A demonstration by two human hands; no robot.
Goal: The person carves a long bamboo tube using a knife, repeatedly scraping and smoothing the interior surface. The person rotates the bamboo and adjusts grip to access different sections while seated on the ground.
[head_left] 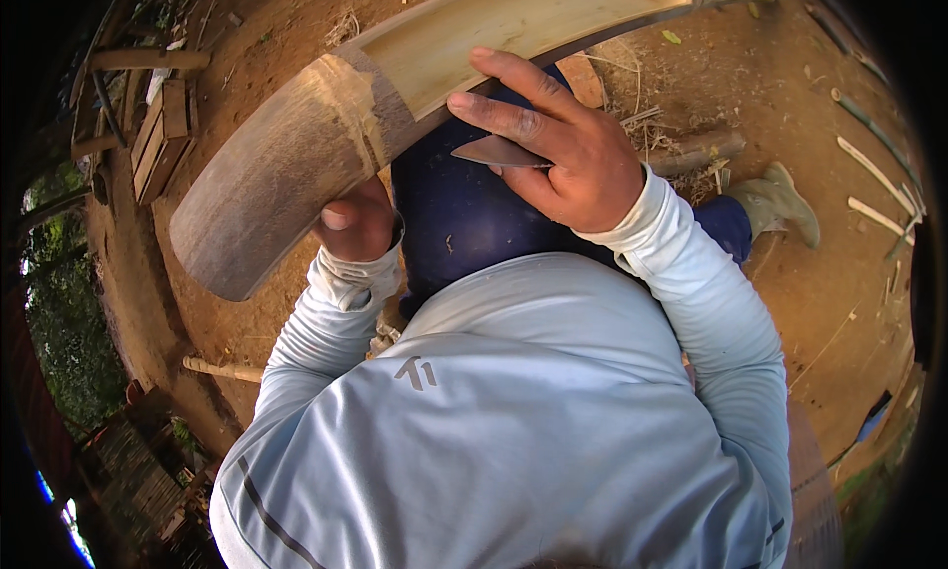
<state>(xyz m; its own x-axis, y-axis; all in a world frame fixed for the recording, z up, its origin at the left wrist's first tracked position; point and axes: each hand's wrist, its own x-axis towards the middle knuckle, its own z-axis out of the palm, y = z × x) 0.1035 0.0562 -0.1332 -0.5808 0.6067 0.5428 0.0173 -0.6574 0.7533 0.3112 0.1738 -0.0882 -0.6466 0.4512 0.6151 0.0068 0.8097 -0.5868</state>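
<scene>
A thick bamboo pole (272,169) lies slantwise across my thighs, its near-left end brown and rounded, with a pale node ring partway along. Beyond the ring its upper side is cut away, baring a pale, smooth hollow. My left hand (357,225) holds the pole from below near the ring; the thumb shows and most fingers are hidden beneath. In my right hand (585,164) is a knife (499,152), its short pointed blade sticking out leftward below the fingers. The right index and middle fingers stretch over the pole's cut edge. The knife's handle is hidden in the palm.
Brown bare earth (820,302) surrounds me. A wooden crate-like piece (163,139) stands at the left. Split sticks (877,213) lie at the right, past my boot (780,208). A short log (696,154) rests beyond my right hand, among dry shavings.
</scene>
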